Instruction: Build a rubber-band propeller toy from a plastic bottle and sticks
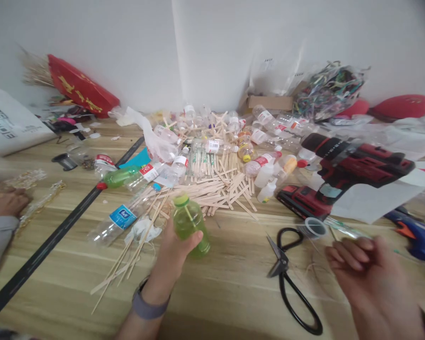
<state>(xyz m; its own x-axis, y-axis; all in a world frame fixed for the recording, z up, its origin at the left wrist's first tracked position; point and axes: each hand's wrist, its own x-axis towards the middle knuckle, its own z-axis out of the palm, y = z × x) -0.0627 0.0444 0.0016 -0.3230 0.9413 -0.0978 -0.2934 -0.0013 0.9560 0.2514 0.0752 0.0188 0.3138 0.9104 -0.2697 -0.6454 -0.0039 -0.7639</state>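
My left hand (173,245) is wrapped round a green plastic bottle (190,224) with a yellow-green cap, tilted just above the table. A pale thin strip shows along the bottle's upper part. My right hand (361,269) is at the lower right with its fingers curled in, slightly blurred. What it holds, if anything, is hidden. Between my hands lie black-handled scissors (283,269) with their blades apart. A small clear plastic cup (315,228) is near my right fingers, and thin pinkish wire or thread (313,269) lies beside them.
Many wooden sticks (230,184) and empty bottles are heaped at the centre back. A red and black cordless drill (340,170) stands at right, near a blue glue gun (416,236). A black strip (56,231) crosses the left. Another person's hand (9,203) rests at far left.
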